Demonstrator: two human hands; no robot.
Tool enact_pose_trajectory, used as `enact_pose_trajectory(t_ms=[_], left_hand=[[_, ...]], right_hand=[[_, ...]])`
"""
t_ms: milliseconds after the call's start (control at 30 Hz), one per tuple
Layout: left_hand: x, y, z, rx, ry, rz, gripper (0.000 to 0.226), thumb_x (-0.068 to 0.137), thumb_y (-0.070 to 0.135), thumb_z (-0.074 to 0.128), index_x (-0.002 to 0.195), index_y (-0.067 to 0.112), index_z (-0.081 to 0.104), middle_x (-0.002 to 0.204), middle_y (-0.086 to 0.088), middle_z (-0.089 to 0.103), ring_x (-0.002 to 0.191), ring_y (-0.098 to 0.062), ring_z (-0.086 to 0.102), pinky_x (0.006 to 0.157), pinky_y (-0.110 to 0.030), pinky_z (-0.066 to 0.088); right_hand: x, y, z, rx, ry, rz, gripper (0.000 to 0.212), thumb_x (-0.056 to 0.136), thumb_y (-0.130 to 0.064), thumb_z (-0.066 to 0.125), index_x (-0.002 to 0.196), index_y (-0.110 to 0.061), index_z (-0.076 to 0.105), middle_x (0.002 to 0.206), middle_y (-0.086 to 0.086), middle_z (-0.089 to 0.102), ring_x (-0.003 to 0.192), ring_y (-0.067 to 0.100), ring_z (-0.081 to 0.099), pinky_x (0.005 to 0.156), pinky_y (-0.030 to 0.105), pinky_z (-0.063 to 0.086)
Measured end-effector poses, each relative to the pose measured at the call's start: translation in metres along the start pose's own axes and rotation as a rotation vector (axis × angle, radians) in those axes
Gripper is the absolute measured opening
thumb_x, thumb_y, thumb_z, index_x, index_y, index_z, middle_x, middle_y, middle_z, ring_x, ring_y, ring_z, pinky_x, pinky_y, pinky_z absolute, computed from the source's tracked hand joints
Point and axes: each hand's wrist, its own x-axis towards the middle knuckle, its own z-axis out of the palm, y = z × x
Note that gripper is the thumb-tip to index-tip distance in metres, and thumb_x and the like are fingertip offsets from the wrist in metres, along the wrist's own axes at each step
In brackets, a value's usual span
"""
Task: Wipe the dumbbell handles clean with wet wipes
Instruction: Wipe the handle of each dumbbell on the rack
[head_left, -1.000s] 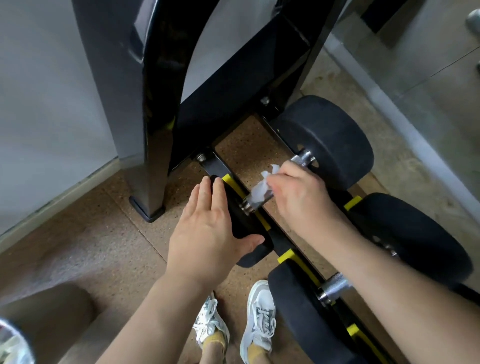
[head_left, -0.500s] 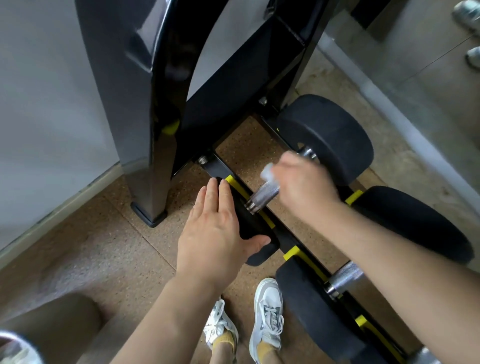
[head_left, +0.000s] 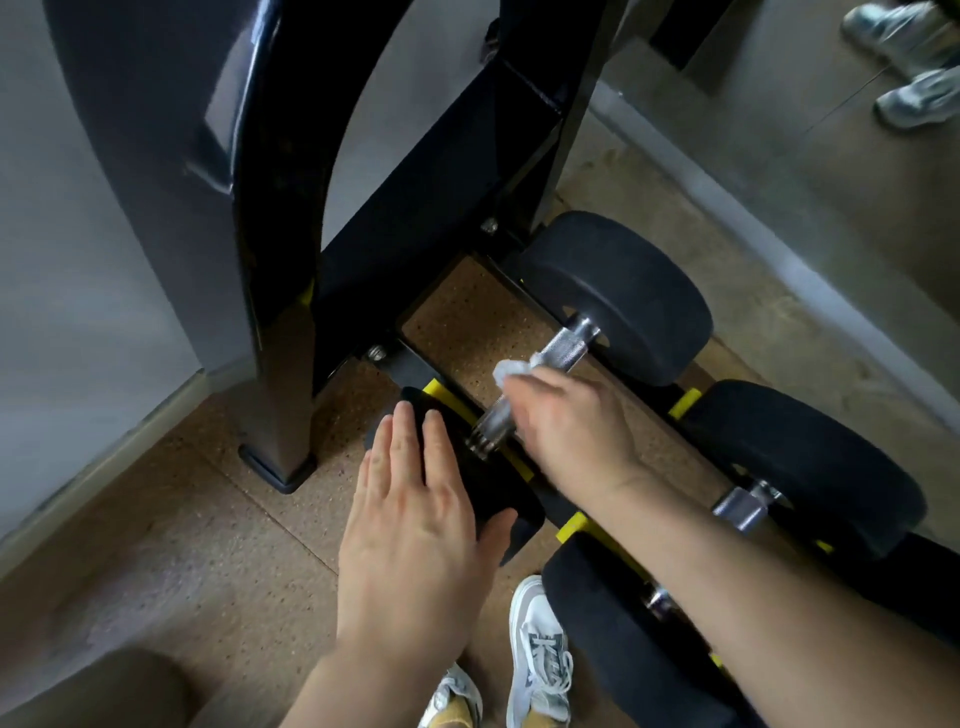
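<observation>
Chrome handle (head_left: 569, 344): the knurled bar of the leftmost dumbbell (head_left: 618, 296) on the rack. It runs from near left to far right, and your fingers cover its middle.
Wet wipe (head_left: 511, 371): white and bunched. It lies against the handle and pokes out beyond your knuckles on the far-left side.
Your right hand (head_left: 576, 431): fingers curled down over the handle with the wet wipe trapped under them, in a closed grip round both.
Your left hand (head_left: 415, 514): flat, with fingers straight and close together. The palm presses on the dumbbell's near head and grasps nothing.
Near head (head_left: 493, 491): black rubber, mostly hidden under your left hand, sitting on the rack's near rail.
Far head: black rubber drum in full view, resting on the far rail.
Second dumbbell (head_left: 810, 462): just to the right on the same rack. Your right forearm crosses part of its steel handle.
Rack (head_left: 275, 234): glossy black frame with yellow saddles between the weights. Its upright stands at far left.
Floor (head_left: 208, 519): brown, speckled like cork.
Sneakers (head_left: 540, 654): white, at the near edge below your arms.
</observation>
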Motion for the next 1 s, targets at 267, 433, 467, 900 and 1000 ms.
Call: enact_pose_trajectory(t_ms=[267,433,467,900,1000], left_hand=[[0.029,0.027,-0.007,-0.140,0.074,0.267,0.058,0.079,0.017,0.039,0.135,0.017,0.055,0.133,-0.003,0.059,0.125,-0.024,0.054,0.101,-0.034,0.048],[0.075,0.044,0.012,-0.211,0.078,0.331,0.055,0.085,0.012,0.043,0.139,0.022,0.050,0.140,0.002,0.054,0.121,-0.021,0.058,0.088,-0.035,0.054],[0.081,0.045,0.016,-0.226,0.068,0.331,0.054,0.087,0.010,0.047,0.140,0.020,0.049,0.142,0.001,0.053,0.121,-0.021,0.058,0.089,-0.036,0.054],[0.142,0.073,0.016,-0.492,0.059,-0.128,0.030,0.096,0.037,0.054,0.093,0.013,0.072,0.072,-0.004,0.057,0.075,-0.025,0.058,0.061,-0.021,0.030],[0.132,0.081,0.015,-0.359,0.144,-0.142,0.029,0.097,0.038,0.053,0.096,0.016,0.072,0.070,-0.003,0.056,0.082,-0.030,0.061,0.063,-0.024,0.030]], right_hand=[[-0.006,0.007,0.007,0.250,0.079,0.182,0.020,0.089,-0.016,0.053,0.094,-0.017,0.073,0.090,0.000,0.073,0.076,0.023,0.070,0.060,0.035,0.057],[-0.004,0.008,0.001,0.597,0.201,0.543,0.031,0.089,-0.007,0.056,0.117,-0.012,0.068,0.113,0.004,0.068,0.101,0.006,0.060,0.095,0.024,0.049],[-0.006,0.001,-0.002,0.622,0.158,0.525,0.037,0.089,-0.002,0.055,0.124,-0.011,0.064,0.120,0.003,0.063,0.106,0.000,0.053,0.098,0.014,0.042],[-0.023,0.013,-0.035,0.953,0.014,0.782,0.054,0.092,0.001,0.049,0.138,-0.029,0.050,0.119,-0.006,0.061,0.103,-0.004,0.057,0.085,0.005,0.042],[-0.017,0.011,-0.035,1.069,0.014,0.812,0.054,0.089,0.007,0.046,0.130,-0.028,0.057,0.112,-0.008,0.065,0.097,-0.003,0.061,0.085,0.008,0.045]])
